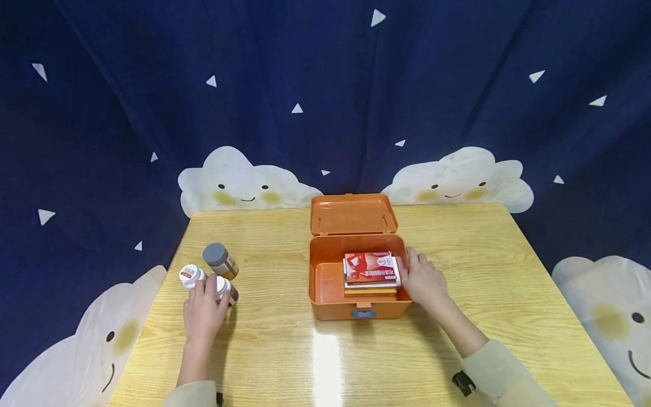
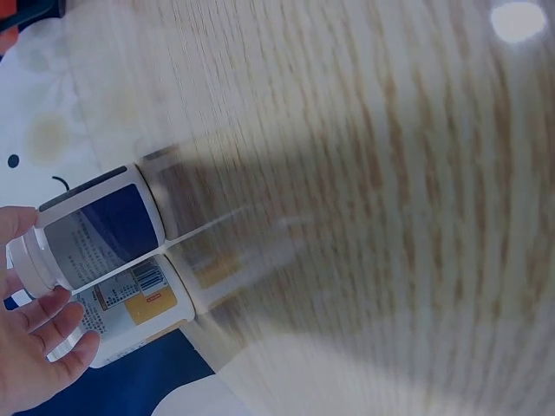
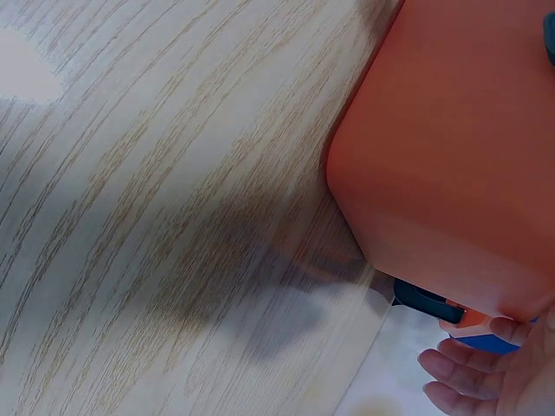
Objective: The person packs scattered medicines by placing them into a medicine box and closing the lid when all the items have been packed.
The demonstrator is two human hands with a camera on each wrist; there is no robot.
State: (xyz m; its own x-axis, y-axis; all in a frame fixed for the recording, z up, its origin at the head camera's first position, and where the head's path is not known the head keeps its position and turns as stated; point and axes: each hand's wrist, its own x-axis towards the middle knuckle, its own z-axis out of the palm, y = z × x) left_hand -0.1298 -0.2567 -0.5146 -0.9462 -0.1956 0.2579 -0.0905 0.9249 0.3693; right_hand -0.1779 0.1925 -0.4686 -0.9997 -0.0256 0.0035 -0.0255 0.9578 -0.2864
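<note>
Head view: on the worktop (image 1: 274, 271), the left hand (image 1: 205, 311) curls round a white-capped bottle (image 1: 225, 289) beside two more bottles (image 1: 220, 261); the right hand (image 1: 426, 284) rests loosely against an open orange box (image 1: 330, 311). Left wrist: fingers flank the cap (image 2: 30, 264); a crooked lift could topple its neighbours. Right wrist: a push could slide the box

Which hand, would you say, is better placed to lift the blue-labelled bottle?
Probably the left hand: its thumb and fingers are round the cap of the blue-labelled bottle, while the right hand is beside the orange box.
</note>
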